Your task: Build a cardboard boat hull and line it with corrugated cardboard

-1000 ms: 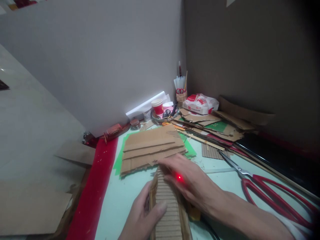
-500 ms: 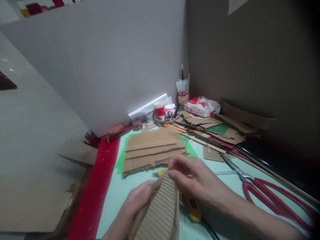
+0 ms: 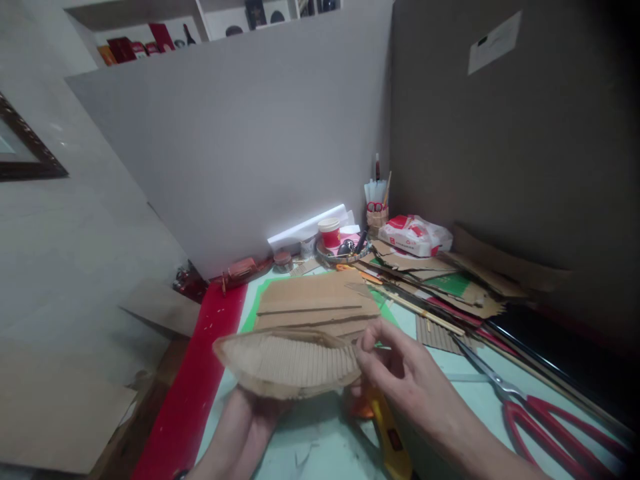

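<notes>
A boat-shaped cardboard piece (image 3: 300,363) with a ribbed corrugated inside and a raised rim is held above the table, its long side lying across my view. My left hand (image 3: 250,417) supports it from below; most of its fingers are hidden under the piece. My right hand (image 3: 395,367) pinches the pointed right end between thumb and fingers. Below the right hand lies a yellow glue gun (image 3: 387,430) with an orange trigger, partly covered by the hand. Just behind the boat shape, flat cardboard sheets (image 3: 310,293) rest on a green sheet.
Large red-handled scissors (image 3: 505,390) lie at the right beside a black glossy object (image 3: 550,347). Cardboard scraps (image 3: 480,293), thin sticks (image 3: 420,309) and a wipes pack (image 3: 415,235) fill the back right. A red-and-white cup (image 3: 329,233) stands in a tray near the grey partition.
The boat-shaped piece has turned from pointing away from me to lying crosswise, its inside now visible. My left hand has shifted beneath it. The view has tilted up, showing more shelf.
</notes>
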`<state>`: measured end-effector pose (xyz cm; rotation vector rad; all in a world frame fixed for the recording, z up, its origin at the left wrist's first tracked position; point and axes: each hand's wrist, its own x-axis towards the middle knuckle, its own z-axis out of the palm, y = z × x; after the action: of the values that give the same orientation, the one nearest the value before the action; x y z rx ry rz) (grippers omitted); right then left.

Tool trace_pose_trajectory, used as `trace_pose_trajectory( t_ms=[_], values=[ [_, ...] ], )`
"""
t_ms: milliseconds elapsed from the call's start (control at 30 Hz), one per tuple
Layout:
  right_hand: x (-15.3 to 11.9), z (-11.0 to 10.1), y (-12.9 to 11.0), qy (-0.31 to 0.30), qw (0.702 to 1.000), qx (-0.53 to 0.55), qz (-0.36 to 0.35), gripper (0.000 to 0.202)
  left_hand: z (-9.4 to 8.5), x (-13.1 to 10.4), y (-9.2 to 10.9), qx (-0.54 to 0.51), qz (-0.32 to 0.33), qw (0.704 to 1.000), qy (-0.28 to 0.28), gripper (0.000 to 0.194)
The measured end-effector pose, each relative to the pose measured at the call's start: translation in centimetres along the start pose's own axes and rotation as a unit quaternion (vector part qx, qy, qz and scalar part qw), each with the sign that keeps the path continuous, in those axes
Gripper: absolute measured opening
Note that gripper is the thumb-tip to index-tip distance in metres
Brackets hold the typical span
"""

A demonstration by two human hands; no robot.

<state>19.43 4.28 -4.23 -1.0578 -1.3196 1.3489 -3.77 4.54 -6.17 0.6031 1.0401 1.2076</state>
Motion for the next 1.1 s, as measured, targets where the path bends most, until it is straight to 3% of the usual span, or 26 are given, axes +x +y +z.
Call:
trace_pose_trajectory(
  t_ms=[100,200,300,467,600,700,800,933,1100],
  values=[
    [0.1,0.3,0.5,0.005,0.999,-0.028,-0.017,0.02,1.3,-0.3,0.1,-0.018,0.029,0.999,0.018,0.009],
    [0.1,0.3,0.3,0.013,0.996,-0.076,-0.04,0.016,2.1,-0.6,0.9,-0.03,0.059,0.997,0.028,0.02],
    [-0.1,-0.1,-0.4,0.029,0.991,-0.122,-0.051,0.011,1.9,-0.4,1.9,-0.045,0.108,0.991,0.072,0.035],
    [-0.1,-0.7,-1.6,0.052,0.984,-0.151,-0.073,0.009,0.8,0.1,3.7,0.006,0.126,0.986,0.111,0.018],
    [0.3,-1.4,-1.9,0.061,0.981,-0.156,-0.096,0.007,1.2,-1.0,4.6,0.101,0.067,0.991,0.055,0.025],
    [0.6,-2.1,-2.3,0.052,0.979,-0.161,-0.111,0.003,1.4,-1.7,4.6,0.161,0.018,0.986,-0.035,0.032],
    [0.6,-2.3,-2.7,0.018,0.977,-0.169,-0.127,0.006,1.5,-2.0,3.8,0.204,-0.019,0.969,-0.138,0.038],
    [0.3,-1.6,-2.6,-0.039,0.974,-0.173,-0.14,0.011,2.6,-3.3,2.1,0.256,-0.002,0.943,-0.214,0.043],
    [0.1,-0.4,-1.5,-0.068,0.978,-0.151,-0.127,0.007,3.6,-4.5,0.3,0.348,0.002,0.913,-0.213,0.039]
  ],
)
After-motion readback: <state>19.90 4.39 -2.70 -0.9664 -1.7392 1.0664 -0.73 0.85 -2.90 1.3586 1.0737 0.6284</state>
